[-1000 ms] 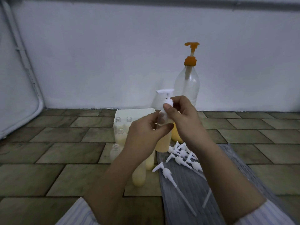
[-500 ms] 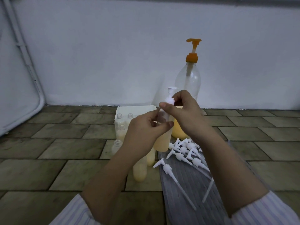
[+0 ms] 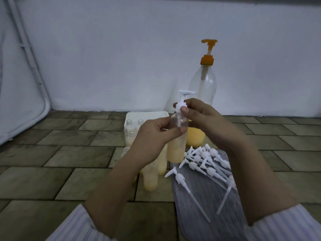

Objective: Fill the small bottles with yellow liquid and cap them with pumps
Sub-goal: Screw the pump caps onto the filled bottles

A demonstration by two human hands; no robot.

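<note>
My left hand [image 3: 152, 136] grips a small clear bottle [image 3: 176, 146] partly filled with yellow liquid, held upright above the floor. My right hand [image 3: 199, 117] pinches the collar of a white pump [image 3: 184, 98] seated in that bottle's neck; the spout points right. Two filled small bottles [image 3: 151, 178] without pumps stand on the floor just below my left wrist. Several loose white pumps [image 3: 206, 160] lie in a heap on a grey ribbed mat [image 3: 205, 206]. A large clear bottle with an orange pump [image 3: 206, 80] stands behind, with yellow liquid at its bottom.
A white tray [image 3: 147, 115] behind my left hand holds several open-necked small bottles [image 3: 129, 122]. The floor is brown tile, and a white wall runs close behind the bottles. A pale rounded panel leans at the far left.
The pump head has turned under my right fingers, from pointing left a second ago to pointing right now. The left hand has kept hold of the bottle in nearly the same place.
</note>
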